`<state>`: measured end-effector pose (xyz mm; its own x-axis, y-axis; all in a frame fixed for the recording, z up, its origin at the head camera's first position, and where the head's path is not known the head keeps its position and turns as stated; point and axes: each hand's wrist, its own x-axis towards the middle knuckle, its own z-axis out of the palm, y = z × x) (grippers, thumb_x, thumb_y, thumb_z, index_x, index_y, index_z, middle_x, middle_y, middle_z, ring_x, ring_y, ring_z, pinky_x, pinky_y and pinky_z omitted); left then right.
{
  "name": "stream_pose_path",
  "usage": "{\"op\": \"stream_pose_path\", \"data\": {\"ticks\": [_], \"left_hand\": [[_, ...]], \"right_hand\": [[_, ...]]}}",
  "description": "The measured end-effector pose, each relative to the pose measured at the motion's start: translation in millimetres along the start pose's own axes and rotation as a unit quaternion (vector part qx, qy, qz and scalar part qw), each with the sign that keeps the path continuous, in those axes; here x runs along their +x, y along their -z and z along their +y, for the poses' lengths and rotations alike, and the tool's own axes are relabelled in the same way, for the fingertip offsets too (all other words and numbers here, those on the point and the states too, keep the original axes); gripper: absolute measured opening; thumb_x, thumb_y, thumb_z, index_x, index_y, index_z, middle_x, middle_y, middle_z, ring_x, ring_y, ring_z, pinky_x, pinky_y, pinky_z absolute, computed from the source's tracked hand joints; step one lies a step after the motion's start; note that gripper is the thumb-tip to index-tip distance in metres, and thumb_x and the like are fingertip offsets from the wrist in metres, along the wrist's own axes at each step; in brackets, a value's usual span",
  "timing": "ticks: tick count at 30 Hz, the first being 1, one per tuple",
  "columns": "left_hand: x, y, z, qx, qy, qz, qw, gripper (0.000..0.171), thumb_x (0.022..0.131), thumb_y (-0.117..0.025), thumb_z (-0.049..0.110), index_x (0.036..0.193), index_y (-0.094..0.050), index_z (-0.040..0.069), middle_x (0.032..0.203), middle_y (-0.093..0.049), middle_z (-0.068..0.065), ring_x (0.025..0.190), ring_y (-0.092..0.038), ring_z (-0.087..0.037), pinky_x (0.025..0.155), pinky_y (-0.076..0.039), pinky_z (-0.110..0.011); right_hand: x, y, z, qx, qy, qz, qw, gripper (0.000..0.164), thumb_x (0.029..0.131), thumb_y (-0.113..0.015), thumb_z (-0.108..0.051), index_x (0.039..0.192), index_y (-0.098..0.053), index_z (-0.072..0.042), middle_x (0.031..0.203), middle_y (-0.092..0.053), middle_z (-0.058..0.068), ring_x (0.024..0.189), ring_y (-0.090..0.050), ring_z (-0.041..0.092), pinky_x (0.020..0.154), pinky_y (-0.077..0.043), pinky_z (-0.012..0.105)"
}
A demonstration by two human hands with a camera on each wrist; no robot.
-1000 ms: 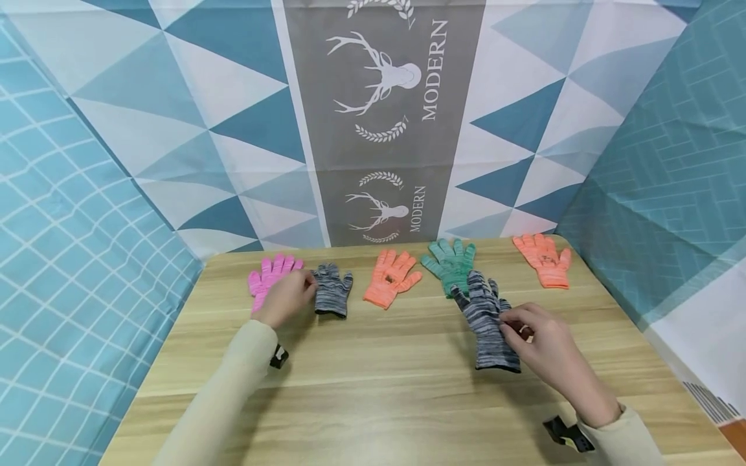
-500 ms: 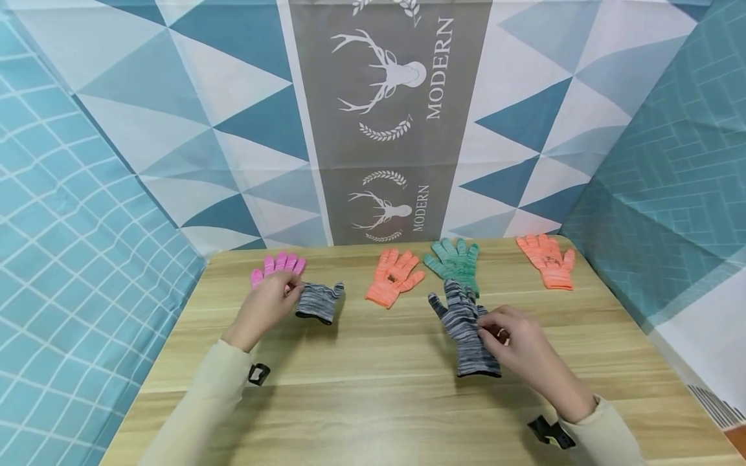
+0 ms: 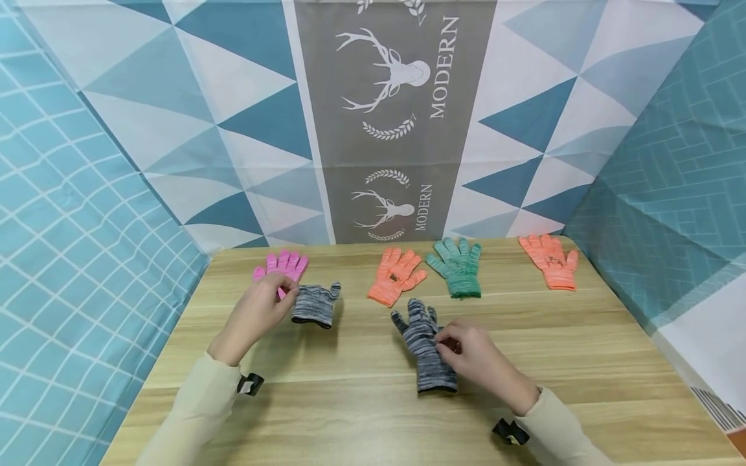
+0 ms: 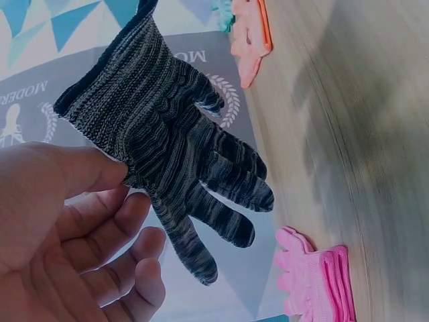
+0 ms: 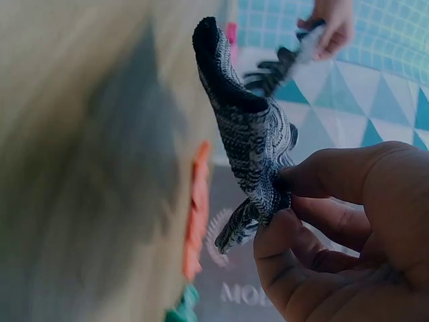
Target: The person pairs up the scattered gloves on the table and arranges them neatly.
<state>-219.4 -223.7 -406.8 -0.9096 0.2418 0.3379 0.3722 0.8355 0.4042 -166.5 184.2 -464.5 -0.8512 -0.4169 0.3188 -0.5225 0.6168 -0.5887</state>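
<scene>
My left hand pinches a grey-and-black knit glove by its side edge, between thumb and forefinger. In the left wrist view that glove hangs with its cuff up and its fingers pointing down to the right. A second grey-and-black glove is pinched at its edge by my right hand, nearer the middle of the table. The right wrist view shows this glove edge-on, its black-trimmed cuff opening gaping. Behind my left hand lies a pink glove, partly covered by the hand.
Along the table's back edge lie an orange glove, a green glove and another orange glove at the far right. A patterned cloth backdrop stands right behind them, with blue cloth walls on both sides.
The left hand has lifted its grey glove from the row and drawn it slightly back toward me. My right hand has carried the other grey glove leftward and nearer, away from the green glove.
</scene>
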Motion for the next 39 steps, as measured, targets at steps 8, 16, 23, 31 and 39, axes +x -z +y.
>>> {"op": "stream_pose_path", "data": {"ticks": [8,16,23,31,39], "left_hand": [[-6.2,-0.8,-0.8,-0.002,-0.002,0.01,0.9999,0.009,0.096,-0.064,0.008,0.089,-0.069,0.007,0.084,-0.066,-0.005,0.067,-0.053,-0.013,0.061,-0.047,-0.028],[-10.1,-2.0,1.7,0.004,-0.011,0.02,0.9997,0.007,0.095,-0.066,0.008,0.09,-0.07,0.007,0.084,-0.066,-0.004,0.067,-0.052,-0.012,0.059,-0.046,-0.026],[-10.7,-4.9,11.1,-0.004,-0.015,0.014,0.9998,0.007,0.096,-0.066,0.009,0.091,-0.071,0.007,0.084,-0.065,-0.002,0.067,-0.052,-0.01,0.059,-0.047,-0.026],[-11.5,-8.9,25.0,-0.012,-0.027,0.016,0.9995,0.006,0.095,-0.067,0.009,0.09,-0.07,0.009,0.085,-0.065,-0.002,0.068,-0.053,-0.011,0.06,-0.046,-0.025],[-15.1,-26.8,44.0,-0.038,-0.028,0.002,0.9989,0.004,0.094,-0.069,0.009,0.091,-0.07,0.01,0.09,-0.067,-0.002,0.072,-0.055,-0.012,0.061,-0.048,-0.024]], "right_hand": [[7.5,-31.7,-7.9,0.013,0.006,-0.047,0.999,0.008,0.087,-0.073,0.001,0.092,-0.077,-0.003,0.086,-0.068,0.001,0.074,-0.058,0.002,0.063,-0.054,0.02],[12.7,-47.1,-10.6,0.008,-0.003,-0.083,0.997,0.006,0.088,-0.072,-0.001,0.092,-0.077,-0.002,0.084,-0.066,0.001,0.073,-0.057,0.003,0.062,-0.052,0.02],[17.3,-56.1,-12.5,0.01,-0.021,-0.118,0.993,0.007,0.09,-0.072,-0.002,0.094,-0.078,-0.002,0.088,-0.067,0.003,0.074,-0.058,0.005,0.064,-0.052,0.022],[20.7,-55.6,-12.7,0.009,-0.028,-0.152,0.988,0.007,0.092,-0.074,-0.006,0.097,-0.078,-0.004,0.091,-0.067,0.001,0.078,-0.059,0.006,0.067,-0.053,0.024],[21.3,-48.8,-9.3,0.0,-0.016,-0.143,0.99,0.01,0.095,-0.071,-0.009,0.1,-0.079,-0.006,0.095,-0.071,0.001,0.085,-0.065,0.011,0.073,-0.056,0.028]]}}
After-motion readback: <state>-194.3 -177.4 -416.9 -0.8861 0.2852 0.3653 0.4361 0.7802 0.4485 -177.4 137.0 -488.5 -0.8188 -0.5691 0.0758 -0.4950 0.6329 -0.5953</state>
